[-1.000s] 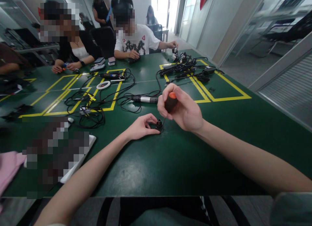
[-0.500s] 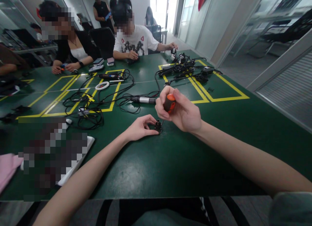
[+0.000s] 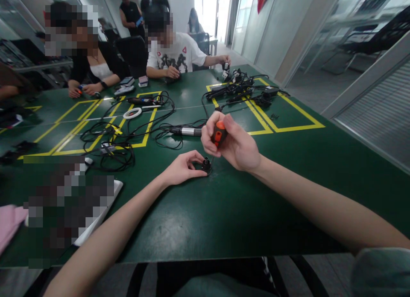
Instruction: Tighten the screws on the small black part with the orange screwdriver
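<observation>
On the green table [image 3: 179, 211], a small black round part [image 3: 206, 165] stands between the thumb and fingers of my left hand [image 3: 184, 168], which pinches it from the left. My right hand [image 3: 238, 145] is raised above and to the right of it, wrapped round the orange and black handle of a screwdriver [image 3: 219, 134]. The thin shaft points down beside the black part; whether its tip touches the part cannot be made out.
Behind my hands lies a black and silver cylindrical tool [image 3: 187, 131] with cables. Coiled black cables [image 3: 117, 156] and a white ring [image 3: 132, 113] are on the left, more cables [image 3: 237, 90] at the back right. Two people sit across the table.
The screwdriver handle has turned slightly in my right hand, showing a different side of its orange and black grip. My left hand stays on the black part. The whole view has shifted a little.
</observation>
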`<state>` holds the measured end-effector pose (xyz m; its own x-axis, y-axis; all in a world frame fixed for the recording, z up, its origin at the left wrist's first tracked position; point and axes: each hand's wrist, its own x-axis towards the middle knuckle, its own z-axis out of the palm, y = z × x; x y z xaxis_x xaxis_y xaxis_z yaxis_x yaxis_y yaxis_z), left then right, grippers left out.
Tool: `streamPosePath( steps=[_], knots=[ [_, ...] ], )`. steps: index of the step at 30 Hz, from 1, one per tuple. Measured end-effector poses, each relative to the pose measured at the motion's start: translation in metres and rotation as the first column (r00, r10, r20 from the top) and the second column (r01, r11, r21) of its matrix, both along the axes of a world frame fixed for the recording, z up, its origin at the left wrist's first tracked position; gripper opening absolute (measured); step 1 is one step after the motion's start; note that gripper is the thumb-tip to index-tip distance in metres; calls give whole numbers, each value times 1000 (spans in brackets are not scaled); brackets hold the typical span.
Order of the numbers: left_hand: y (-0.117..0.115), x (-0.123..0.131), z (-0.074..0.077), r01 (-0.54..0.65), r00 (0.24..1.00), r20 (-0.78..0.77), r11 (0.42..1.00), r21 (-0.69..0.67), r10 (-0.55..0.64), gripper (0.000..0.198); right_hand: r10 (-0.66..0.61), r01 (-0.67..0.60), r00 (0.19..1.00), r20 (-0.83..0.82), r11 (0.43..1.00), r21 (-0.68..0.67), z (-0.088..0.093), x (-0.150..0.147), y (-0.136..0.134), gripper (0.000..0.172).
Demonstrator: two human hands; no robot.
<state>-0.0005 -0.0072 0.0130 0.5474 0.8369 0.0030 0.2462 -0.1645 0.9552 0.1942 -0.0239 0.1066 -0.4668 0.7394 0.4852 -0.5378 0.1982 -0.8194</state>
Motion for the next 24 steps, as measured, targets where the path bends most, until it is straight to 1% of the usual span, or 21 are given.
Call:
streamPosePath(
  steps=[3, 5, 9, 13, 15, 17, 20, 24],
  knots=[
    [1, -1, -2, -1, 1000, -10, 1000, 15, 1, 43, -23, 23, 1000, 12, 1000, -10, 0, -1, 0, 56],
    [2, -1, -3, 3, 999, -32, 1000, 27, -2, 42, -10, 10, 1000, 6, 1000, -28, 0, -2, -2, 57],
    [2, -1, -1, 24, 995, -100, 999, 38, -20, 50, 30, -30, 999, -35, 999, -17, -2, -2, -6, 48],
    [0, 0, 0, 24, 992, -123, 998, 58, -17, 52, -25, 25, 1000, -8, 1000, 1, -2, -2, -5, 44],
    [-1, 1, 0, 22, 992, -125, 997, 78, -12, 50, -57, 57, 998, 17, 998, -9, 0, -3, -4, 49],
    [-1, 2, 0, 31, 992, -128, 995, 94, -19, 47, -61, 63, 997, 43, 997, -35, 2, -3, -5, 56],
    [-2, 2, 0, 57, 991, -126, 993, 104, -44, 45, -17, 20, 999, 38, 997, -71, 4, -3, -8, 58],
    [-3, 1, 2, 86, 992, -104, 990, 108, -75, 46, 61, -63, 998, -28, 996, -62, 1, -1, -11, 45]
  ],
)
